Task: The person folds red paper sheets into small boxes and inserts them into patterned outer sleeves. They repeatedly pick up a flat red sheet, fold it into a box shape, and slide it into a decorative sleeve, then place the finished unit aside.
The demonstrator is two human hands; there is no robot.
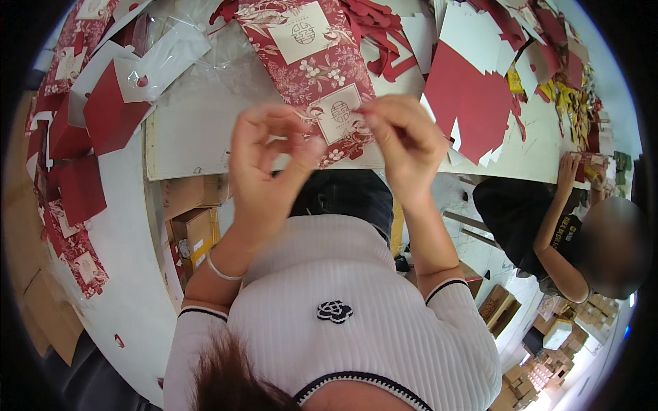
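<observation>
In the middle, above the near edge of the white table, both my hands are raised. My left hand has its fingers bent but apart, and I see nothing between them. The fingertips of my right hand are pinched together; a small reddish bit seems to show there, too small to name. Behind and below my hands lie red floral-printed pieces with cream label panels, overlapping at the table's front. My fingertips hide part of the nearer one.
Red ribbons lie at the back. Flat red-and-white card blanks are stacked to the right. Red boxes and clear plastic bags sit at left. Another person's hands work at the far right. Cartons stand below the table.
</observation>
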